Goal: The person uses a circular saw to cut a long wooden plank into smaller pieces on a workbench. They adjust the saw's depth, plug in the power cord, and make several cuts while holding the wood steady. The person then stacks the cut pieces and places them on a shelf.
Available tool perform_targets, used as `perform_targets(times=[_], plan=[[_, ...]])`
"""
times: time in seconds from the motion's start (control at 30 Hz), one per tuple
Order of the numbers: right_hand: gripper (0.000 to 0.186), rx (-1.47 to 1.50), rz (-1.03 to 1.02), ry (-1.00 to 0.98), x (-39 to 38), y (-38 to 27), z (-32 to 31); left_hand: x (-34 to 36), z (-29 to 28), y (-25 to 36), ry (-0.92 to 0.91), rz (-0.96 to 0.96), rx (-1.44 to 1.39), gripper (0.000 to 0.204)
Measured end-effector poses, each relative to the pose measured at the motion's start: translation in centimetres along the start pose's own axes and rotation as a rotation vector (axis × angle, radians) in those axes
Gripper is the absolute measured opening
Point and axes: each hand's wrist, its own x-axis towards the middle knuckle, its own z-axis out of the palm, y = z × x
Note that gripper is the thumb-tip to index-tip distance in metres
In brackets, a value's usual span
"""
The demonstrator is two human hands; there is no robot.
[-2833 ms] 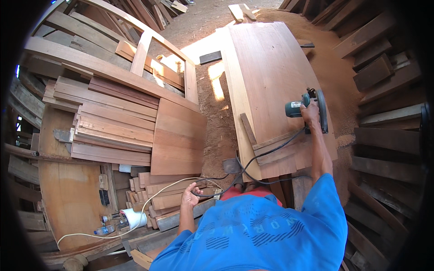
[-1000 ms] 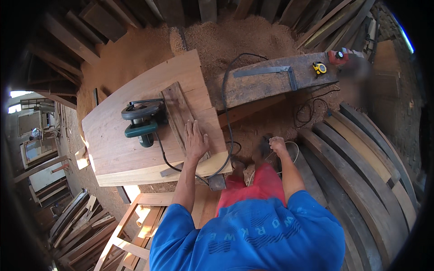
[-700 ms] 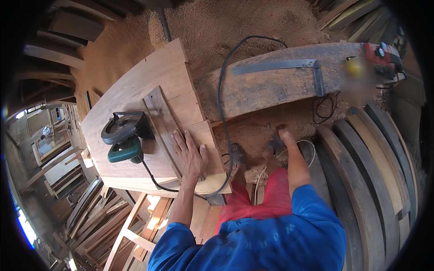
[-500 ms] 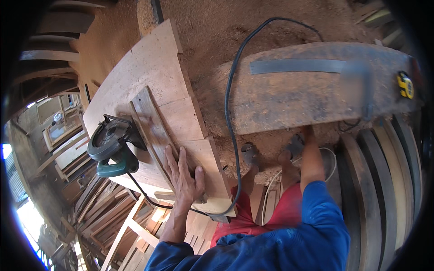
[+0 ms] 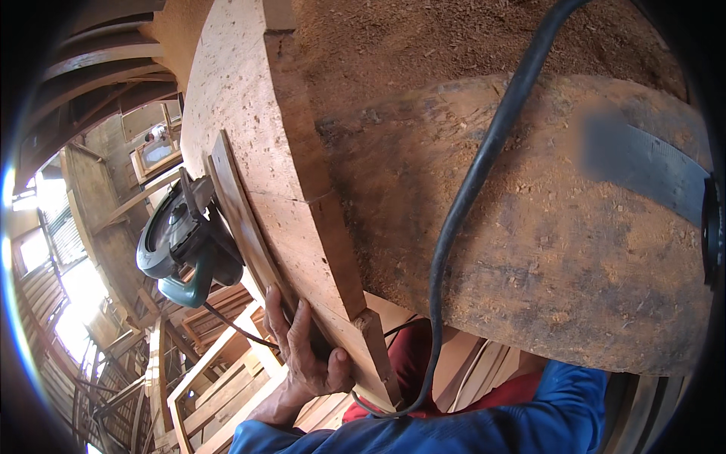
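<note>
My left hand (image 5: 302, 363) rests on the lower end of a narrow wooden strip (image 5: 240, 204), its fingers stretched out and apart, thumb to the right. Beneath the strip lies a broad pale wooden panel (image 5: 234, 91) with a curved left edge and a notched right edge. Against the strip's left side stands a circular saw (image 5: 181, 234), dark-bodied with a green handle. My right hand does not show; only a blue sleeve (image 5: 571, 390) reaches the near edge of the thick, dusty wooden slab (image 5: 522, 257), which hides what lies beyond.
A thick black cord (image 5: 484, 163) loops over the slab and down by the panel's near corner. A flat metal strip (image 5: 665, 166), partly blurred, lies on the slab. Sawdust (image 5: 363, 53) covers the ground beyond. Wooden frames (image 5: 227, 378) and stacked timber stand at left.
My view has come closer and lower, tilting the scene. The right forearm, visible earlier, is now hidden by the slab. My left hand stays on the strip; the saw remains beside it.
</note>
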Motion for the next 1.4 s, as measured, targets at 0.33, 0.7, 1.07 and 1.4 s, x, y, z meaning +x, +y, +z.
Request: perform_targets(times=[0.33, 0.7, 1.07, 1.4], plan=[[0.029, 0.020, 0.010, 0.006, -0.7, 0.7, 0.0, -0.4, 0.0, -0.1, -0.003, -0.021, 0.031, 0.075], [0.035, 0.086, 0.011, 0.008, -0.4, 1.5, 0.1, -0.4, 0.4, 0.1, 0.032, -0.025, -0.040, 0.072], [0.041, 0.634, 0.053, -0.102, -15.4, -3.1, -8.7, 0.7, -0.3, 0.2, 0.027, 0.071, 0.002, 0.069], [0.047, 0.682, -0.438, 0.196, -41.5, -9.9, -20.8, -1.2, 0.1, 0.0, 0.169, 0.087, -0.112, 0.066]])
